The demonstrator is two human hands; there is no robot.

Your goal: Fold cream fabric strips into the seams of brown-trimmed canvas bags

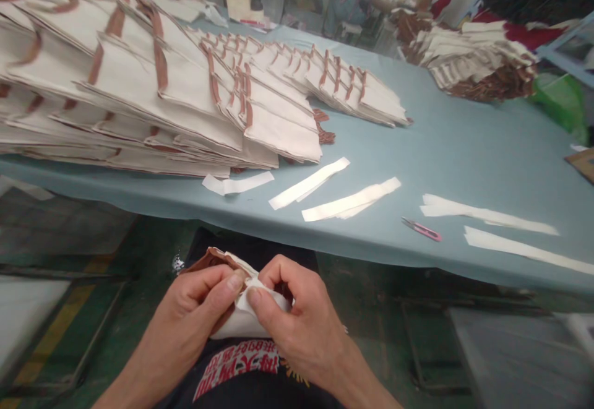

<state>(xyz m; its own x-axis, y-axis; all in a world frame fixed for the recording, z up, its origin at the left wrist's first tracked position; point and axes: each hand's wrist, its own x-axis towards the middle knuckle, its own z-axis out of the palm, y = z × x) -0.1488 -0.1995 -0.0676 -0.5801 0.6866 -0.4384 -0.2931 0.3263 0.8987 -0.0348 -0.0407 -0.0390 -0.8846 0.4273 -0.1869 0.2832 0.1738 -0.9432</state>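
Note:
My left hand [195,310] and my right hand [292,316] are both closed on a small cream cloth piece with brown trim [241,319], held over my lap below the table's edge. The thumbs pinch the cloth's folded top between them. Most of the piece is hidden under my fingers.
A blue-grey table [464,149] carries large stacks of cream bags with brown straps [139,87], loose white cloth strips [348,202] and a small pink thread snipper [422,229]. Another cloth pile [473,59] lies at the far right. Green floor shows below.

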